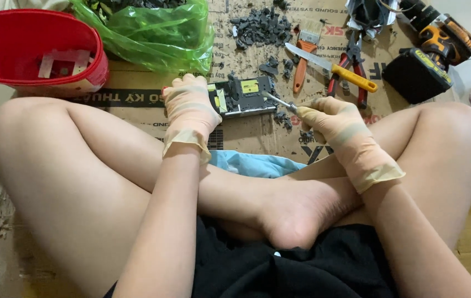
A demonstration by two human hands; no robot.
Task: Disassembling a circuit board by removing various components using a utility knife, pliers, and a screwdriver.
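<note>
- Head view: I look down on a person sitting cross-legged on flattened cardboard (257,135) on the floor, both hands in thin beige gloves.
- The left hand (189,105) lies palm down with fingers pressed together on the left end of a small dark electronic module (242,95), pinning it to the cardboard.
- The right hand (324,118), just right of the module, is curled shut around a screwdriver (279,102); its metal tip touches the module's right edge.
- Beyond the module, I see a heap of dark broken bits (260,26); to its right lie an orange-handled brush (303,55), a yellow-handled knife (335,66) and red-handled pliers (351,60).
- Farther right of the module sits a yellow and black cordless drill (431,49).
- Left of the module stand a red basin (36,52) and a green plastic bag (158,33).
</note>
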